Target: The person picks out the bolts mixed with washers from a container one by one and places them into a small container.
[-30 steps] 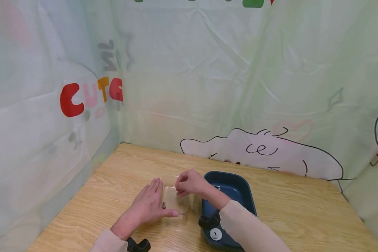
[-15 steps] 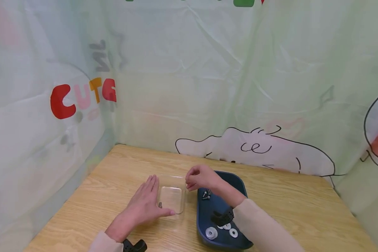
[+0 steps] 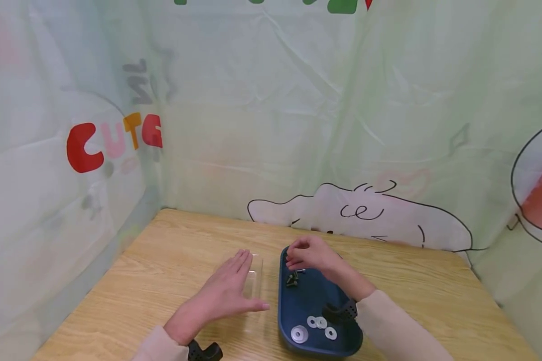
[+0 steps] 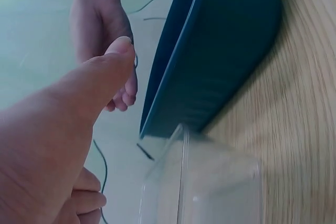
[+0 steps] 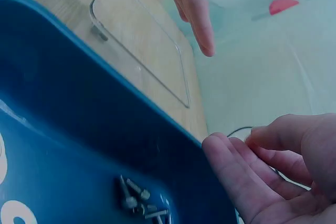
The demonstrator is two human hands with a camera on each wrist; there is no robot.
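My left hand (image 3: 228,286) stretches over the clear plastic box (image 3: 255,281), thumb apart from the straight fingers, and hides much of the box in the head view. The left wrist view has the box (image 4: 220,187) below the hand, apart from the thumb. A small screw (image 5: 100,32) shows at the box in the right wrist view. Loosely bent, the fingers of my right hand (image 3: 313,255) hang above the far left end of the dark blue tray (image 3: 298,306); nothing shows between them. Under them lies a small heap of screws (image 3: 293,278) in the tray.
Several flat washers (image 3: 299,334) lie at the tray's near end. Box and tray stand side by side on a wooden table (image 3: 185,240). Printed fabric curtains (image 3: 253,125) rise behind the table and along its left side.
My right hand has moved right, from over the clear box to above the tray's far end. My left hand has shifted right, from the box's left side to over it.
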